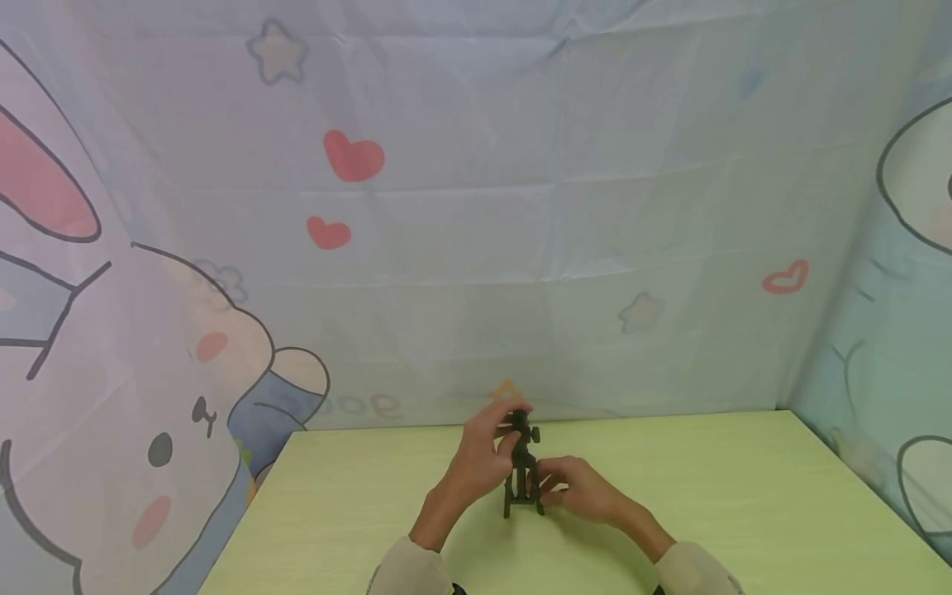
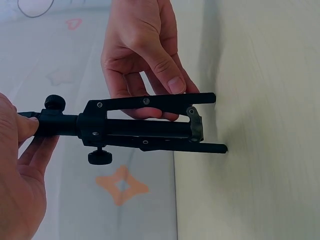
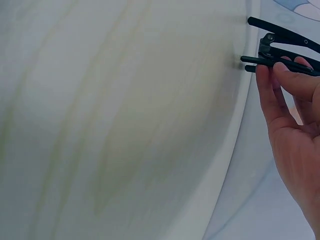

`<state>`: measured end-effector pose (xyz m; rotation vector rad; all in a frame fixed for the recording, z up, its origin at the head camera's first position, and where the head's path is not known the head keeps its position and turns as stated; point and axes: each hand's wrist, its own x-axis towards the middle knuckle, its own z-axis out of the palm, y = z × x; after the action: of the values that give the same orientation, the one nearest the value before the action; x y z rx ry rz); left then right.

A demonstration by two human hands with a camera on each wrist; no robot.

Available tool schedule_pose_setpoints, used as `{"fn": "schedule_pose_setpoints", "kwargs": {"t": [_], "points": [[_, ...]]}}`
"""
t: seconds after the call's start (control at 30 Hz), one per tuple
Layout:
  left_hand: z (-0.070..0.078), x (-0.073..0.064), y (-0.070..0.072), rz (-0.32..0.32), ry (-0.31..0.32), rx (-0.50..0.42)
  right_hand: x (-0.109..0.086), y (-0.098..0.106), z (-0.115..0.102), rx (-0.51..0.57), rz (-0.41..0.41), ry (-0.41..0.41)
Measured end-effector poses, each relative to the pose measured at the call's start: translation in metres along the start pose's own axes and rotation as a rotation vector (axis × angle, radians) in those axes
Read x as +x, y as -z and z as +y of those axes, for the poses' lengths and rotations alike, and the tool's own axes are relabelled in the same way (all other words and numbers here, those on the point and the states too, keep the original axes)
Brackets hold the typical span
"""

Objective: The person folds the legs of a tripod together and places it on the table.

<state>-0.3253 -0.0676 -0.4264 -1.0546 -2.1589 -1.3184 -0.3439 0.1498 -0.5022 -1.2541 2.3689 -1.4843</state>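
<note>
Head view: the tripod's (image 1: pixel 521 481) legs (image 2: pixel 200 148) are looking only partly spread.
Your left hand (image 1: pixel 479 459) is gripping its top (image 2: pixel 57 122), your right hand (image 1: pixel 583 492) pinching one leg (image 2: pixel 155 101).

In the head view, a pale yellow-green table (image 1: pixel 706 471) spreads at six o'clock, a creased cloth backdrop (image 1: pixel 565 248) behind it. A printed rabbit (image 1: pixel 126 413) fills nine o'clock; solid red hearts (image 1: pixel 353 157) sit toward ten, an outlined heart (image 1: pixel 785 278) at three, a star (image 1: pixel 278 54) between ten and eleven. Faint marks (image 1: pixel 364 405) near eight may be lettering.
</note>
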Motion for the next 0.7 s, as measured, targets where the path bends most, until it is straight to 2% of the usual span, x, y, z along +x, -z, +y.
{"fn": "schedule_pose_setpoints", "kwargs": {"t": [0.3,0.7], "points": [[0.0000,-0.0006,-0.0009,0.004,0.004,0.000,0.0000,-0.0013,0.0034,-0.009,0.008,-0.040],[-0.0009,-0.0004,0.0002,-0.010,-0.014,0.013,-0.0010,0.0001,0.0014,0.009,0.021,0.005]]}}
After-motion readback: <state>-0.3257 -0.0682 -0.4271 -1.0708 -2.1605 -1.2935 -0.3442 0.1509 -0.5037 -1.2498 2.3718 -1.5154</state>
